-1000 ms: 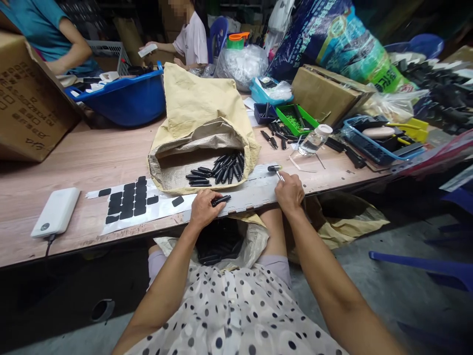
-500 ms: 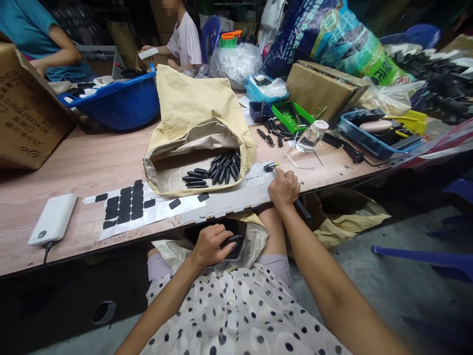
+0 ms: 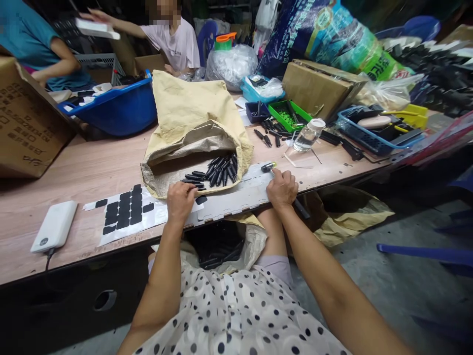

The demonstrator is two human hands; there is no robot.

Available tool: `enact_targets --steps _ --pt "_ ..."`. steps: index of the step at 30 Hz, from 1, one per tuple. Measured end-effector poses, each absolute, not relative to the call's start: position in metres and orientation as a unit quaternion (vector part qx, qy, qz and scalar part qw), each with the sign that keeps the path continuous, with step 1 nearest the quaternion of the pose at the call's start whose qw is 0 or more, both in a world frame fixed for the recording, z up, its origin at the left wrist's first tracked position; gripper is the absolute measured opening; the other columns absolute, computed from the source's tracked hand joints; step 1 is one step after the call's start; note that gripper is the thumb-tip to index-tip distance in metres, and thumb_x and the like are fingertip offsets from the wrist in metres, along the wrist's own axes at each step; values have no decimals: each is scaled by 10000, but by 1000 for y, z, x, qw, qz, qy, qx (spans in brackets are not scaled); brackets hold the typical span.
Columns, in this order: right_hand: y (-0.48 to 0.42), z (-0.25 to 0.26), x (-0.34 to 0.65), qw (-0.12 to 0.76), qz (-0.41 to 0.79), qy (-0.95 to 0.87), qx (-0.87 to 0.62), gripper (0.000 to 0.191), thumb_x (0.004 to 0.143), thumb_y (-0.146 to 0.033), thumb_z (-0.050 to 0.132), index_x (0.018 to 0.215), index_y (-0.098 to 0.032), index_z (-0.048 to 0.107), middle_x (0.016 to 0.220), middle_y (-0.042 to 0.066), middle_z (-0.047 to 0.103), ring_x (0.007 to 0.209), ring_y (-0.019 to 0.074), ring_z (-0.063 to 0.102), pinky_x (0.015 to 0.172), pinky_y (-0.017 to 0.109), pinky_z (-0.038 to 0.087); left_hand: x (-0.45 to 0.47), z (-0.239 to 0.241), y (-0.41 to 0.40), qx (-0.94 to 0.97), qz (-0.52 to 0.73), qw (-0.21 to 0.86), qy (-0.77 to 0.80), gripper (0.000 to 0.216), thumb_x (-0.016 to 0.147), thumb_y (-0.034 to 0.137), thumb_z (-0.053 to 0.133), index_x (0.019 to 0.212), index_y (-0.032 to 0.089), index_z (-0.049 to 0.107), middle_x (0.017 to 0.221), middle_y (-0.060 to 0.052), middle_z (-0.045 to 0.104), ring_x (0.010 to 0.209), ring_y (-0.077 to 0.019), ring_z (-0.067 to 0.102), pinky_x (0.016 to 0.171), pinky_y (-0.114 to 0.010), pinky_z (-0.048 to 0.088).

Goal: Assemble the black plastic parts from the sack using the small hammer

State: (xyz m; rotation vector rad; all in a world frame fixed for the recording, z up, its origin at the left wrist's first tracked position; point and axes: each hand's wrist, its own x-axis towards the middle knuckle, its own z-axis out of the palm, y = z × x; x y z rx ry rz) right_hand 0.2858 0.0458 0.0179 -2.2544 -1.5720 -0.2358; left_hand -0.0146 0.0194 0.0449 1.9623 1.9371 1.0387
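Observation:
My right hand [image 3: 283, 188] is closed around the handle of a small hammer [image 3: 302, 210]. The black hammer head [image 3: 268, 167] with a yellowish end rests over a grey-white board [image 3: 231, 201] at the table edge. My left hand [image 3: 180, 203] is at the mouth of a yellow woven sack [image 3: 195, 101], its fingers curled against the nearest black pen-shaped pieces [image 3: 223, 170]; its fingertips are partly hidden. A white sheet with black stickers [image 3: 130, 208] lies left of this hand. On my lap a second open sack [image 3: 254, 241] holds dark pieces.
A white power bank [image 3: 54, 226] with a cable is at the left, near a carton [image 3: 33, 123] and a blue basin [image 3: 114, 111]. A clear bottle [image 3: 309, 135], green tray [image 3: 290, 116] and blue basket [image 3: 373, 133] stand at the right. Two people sit across the table.
My left hand has moved up from the lap sack, where it held a black piece, to the pieces in the table sack. My right hand stays on the hammer. A person opposite has raised a white box.

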Motion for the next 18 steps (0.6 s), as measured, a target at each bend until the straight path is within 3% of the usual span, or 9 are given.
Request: enact_targets --steps 3,9,13,18 --pt "45 20 285 184 -73 -562 -803 395 910 -175 465 1241 -218 676 1037 131 564 970 277 483 746 351 328 -31 35 32 633 322 105 696 18 754 246 727 759 256 713 782 -47 641 897 -286 567 847 -428 473" --pt "45 22 284 175 -71 -561 -806 398 919 -168 450 1248 -211 671 1052 135 568 981 276 486 745 348 329 -31 28 33 637 293 105 705 110 729 278 778 802 267 696 770 -34 611 895 -285 553 811 -411 452" --pt "47 17 284 179 -82 -561 -804 388 908 -177 474 1241 -210 670 1036 130 564 961 272 479 740 345 324 -32 34 29 662 268 59 697 69 799 268 726 848 254 679 908 -58 669 991 -307 559 846 -424 433" --pt "48 13 285 183 -101 -562 -800 383 903 -183 479 1234 -205 669 1024 125 565 946 265 476 746 344 318 -20 42 10 691 329 -16 643 83 901 296 638 932 234 683 951 -54 717 950 -276 580 873 -415 419"
